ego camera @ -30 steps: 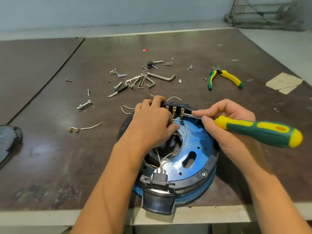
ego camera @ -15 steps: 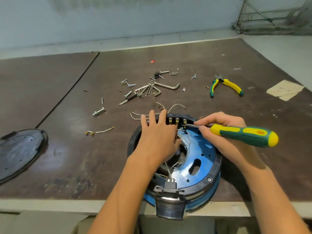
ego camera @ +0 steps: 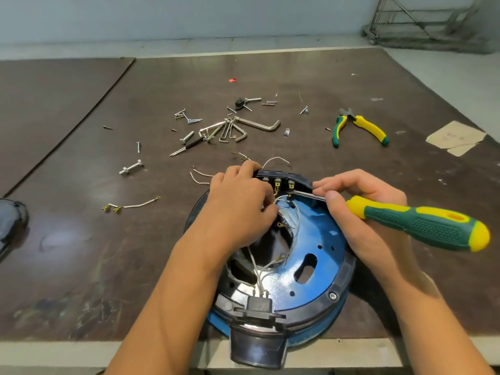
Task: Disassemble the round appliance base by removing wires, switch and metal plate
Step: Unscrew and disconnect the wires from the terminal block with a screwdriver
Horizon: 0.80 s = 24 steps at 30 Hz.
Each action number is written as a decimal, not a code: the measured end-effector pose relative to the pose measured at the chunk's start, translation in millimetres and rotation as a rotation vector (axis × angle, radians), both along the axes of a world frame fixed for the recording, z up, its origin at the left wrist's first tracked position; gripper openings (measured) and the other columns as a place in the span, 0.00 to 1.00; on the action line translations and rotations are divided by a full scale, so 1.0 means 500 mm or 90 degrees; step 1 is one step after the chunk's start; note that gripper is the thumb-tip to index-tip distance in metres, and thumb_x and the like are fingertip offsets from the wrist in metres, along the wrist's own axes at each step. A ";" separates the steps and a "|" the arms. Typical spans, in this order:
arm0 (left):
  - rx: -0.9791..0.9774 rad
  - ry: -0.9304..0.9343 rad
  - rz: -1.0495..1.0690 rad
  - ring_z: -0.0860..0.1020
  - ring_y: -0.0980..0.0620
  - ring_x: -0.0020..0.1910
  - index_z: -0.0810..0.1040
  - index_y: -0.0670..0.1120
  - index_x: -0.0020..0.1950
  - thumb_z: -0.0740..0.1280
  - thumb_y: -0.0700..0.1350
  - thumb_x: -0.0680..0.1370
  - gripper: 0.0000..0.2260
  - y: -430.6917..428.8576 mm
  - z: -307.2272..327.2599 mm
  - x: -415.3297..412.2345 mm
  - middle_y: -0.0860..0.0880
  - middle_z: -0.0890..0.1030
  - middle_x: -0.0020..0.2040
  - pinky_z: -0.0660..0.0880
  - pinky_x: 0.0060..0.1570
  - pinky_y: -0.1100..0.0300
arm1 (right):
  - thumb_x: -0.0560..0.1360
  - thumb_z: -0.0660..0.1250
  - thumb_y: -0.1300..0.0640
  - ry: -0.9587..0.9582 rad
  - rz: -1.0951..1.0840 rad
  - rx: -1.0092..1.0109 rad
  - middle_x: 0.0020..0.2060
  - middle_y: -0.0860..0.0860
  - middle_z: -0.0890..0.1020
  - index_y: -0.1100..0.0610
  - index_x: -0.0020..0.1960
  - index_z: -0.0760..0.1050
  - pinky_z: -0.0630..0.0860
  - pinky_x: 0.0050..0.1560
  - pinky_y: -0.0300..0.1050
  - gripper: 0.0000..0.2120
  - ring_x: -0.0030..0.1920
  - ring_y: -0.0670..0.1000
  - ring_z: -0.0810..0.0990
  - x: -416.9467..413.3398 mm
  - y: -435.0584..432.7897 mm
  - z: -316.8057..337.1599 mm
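Observation:
The round appliance base (ego camera: 335, 282), black-rimmed with a blue metal plate (ego camera: 319, 234) inside, lies at the table's near edge. White wires (ego camera: 259, 269) run from a black socket block (ego camera: 259, 304) at the front to a black switch block (ego camera: 281, 180) with brass terminals at the far rim. My left hand (ego camera: 238, 207) grips the switch block's left end, fingers curled into the opening. My right hand (ego camera: 359, 209) holds a green-and-yellow screwdriver (ego camera: 422, 223), its tip at the rightmost terminals.
Loose screws, bolts and hex keys (ego camera: 232, 129) lie scattered behind the base. Green-and-yellow pliers (ego camera: 359, 125) sit at the back right, beside paper scraps (ego camera: 454, 138). A removed wire (ego camera: 132, 205) lies to the left, and a dark cover (ego camera: 10, 223) at the left edge.
The view has shifted slightly and the dark cover has slid towards the left edge. Both hands stay at the switch block, the screwdriver tip still on the terminals.

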State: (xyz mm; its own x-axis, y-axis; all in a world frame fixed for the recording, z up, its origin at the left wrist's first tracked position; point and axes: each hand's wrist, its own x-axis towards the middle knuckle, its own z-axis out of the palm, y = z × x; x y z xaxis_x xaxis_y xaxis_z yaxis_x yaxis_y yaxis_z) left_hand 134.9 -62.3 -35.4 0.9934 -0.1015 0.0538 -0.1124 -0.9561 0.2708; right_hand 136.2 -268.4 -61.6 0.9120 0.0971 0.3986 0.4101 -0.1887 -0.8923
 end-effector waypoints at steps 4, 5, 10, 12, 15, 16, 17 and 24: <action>0.012 -0.010 0.004 0.65 0.46 0.70 0.81 0.55 0.51 0.64 0.55 0.80 0.08 0.000 -0.004 0.001 0.51 0.66 0.72 0.60 0.67 0.48 | 0.79 0.68 0.71 -0.029 -0.001 -0.003 0.44 0.52 0.87 0.58 0.48 0.82 0.82 0.48 0.59 0.09 0.46 0.56 0.86 0.005 -0.005 -0.006; 0.015 -0.011 0.005 0.65 0.46 0.69 0.81 0.55 0.51 0.64 0.55 0.80 0.08 0.000 -0.003 0.002 0.51 0.66 0.72 0.60 0.67 0.48 | 0.79 0.69 0.69 -0.035 -0.002 -0.001 0.43 0.53 0.87 0.58 0.48 0.82 0.82 0.47 0.61 0.08 0.45 0.58 0.86 0.006 -0.005 -0.007; 0.018 -0.012 0.003 0.65 0.46 0.69 0.81 0.56 0.51 0.63 0.57 0.80 0.09 0.000 -0.003 0.009 0.51 0.67 0.71 0.60 0.67 0.48 | 0.80 0.67 0.60 -0.068 -0.020 -0.032 0.45 0.49 0.88 0.54 0.51 0.83 0.84 0.47 0.52 0.06 0.44 0.54 0.87 0.009 0.001 -0.009; 0.017 -0.012 0.004 0.66 0.46 0.68 0.82 0.57 0.49 0.63 0.60 0.80 0.11 0.000 -0.002 0.012 0.51 0.67 0.70 0.61 0.66 0.48 | 0.80 0.66 0.57 -0.058 -0.011 -0.059 0.47 0.45 0.88 0.50 0.53 0.83 0.83 0.52 0.43 0.08 0.48 0.49 0.87 0.011 0.001 -0.005; 0.023 -0.014 0.012 0.66 0.46 0.68 0.83 0.58 0.48 0.64 0.61 0.79 0.12 -0.001 -0.002 0.016 0.50 0.68 0.70 0.61 0.66 0.47 | 0.80 0.66 0.55 -0.041 -0.004 -0.078 0.47 0.43 0.88 0.46 0.53 0.84 0.80 0.52 0.36 0.09 0.48 0.46 0.87 0.020 0.002 0.003; 0.022 -0.016 0.013 0.66 0.46 0.67 0.83 0.58 0.48 0.64 0.61 0.79 0.11 -0.001 -0.003 0.017 0.50 0.68 0.69 0.61 0.66 0.47 | 0.80 0.66 0.55 -0.039 -0.006 -0.080 0.46 0.42 0.88 0.45 0.53 0.84 0.79 0.50 0.33 0.09 0.46 0.44 0.87 0.024 0.005 0.007; 0.021 -0.017 0.013 0.66 0.46 0.67 0.83 0.58 0.48 0.64 0.60 0.79 0.11 -0.002 -0.003 0.017 0.50 0.68 0.69 0.62 0.66 0.46 | 0.80 0.66 0.56 -0.036 -0.009 -0.078 0.45 0.42 0.88 0.45 0.52 0.84 0.78 0.47 0.30 0.10 0.43 0.43 0.86 0.029 0.010 0.011; 0.030 -0.025 0.017 0.66 0.46 0.67 0.83 0.57 0.50 0.64 0.60 0.79 0.11 -0.004 -0.005 0.016 0.50 0.68 0.69 0.62 0.66 0.46 | 0.75 0.63 0.53 -0.029 -0.072 -0.052 0.38 0.44 0.87 0.40 0.43 0.83 0.82 0.42 0.41 0.11 0.38 0.48 0.85 0.061 0.043 0.026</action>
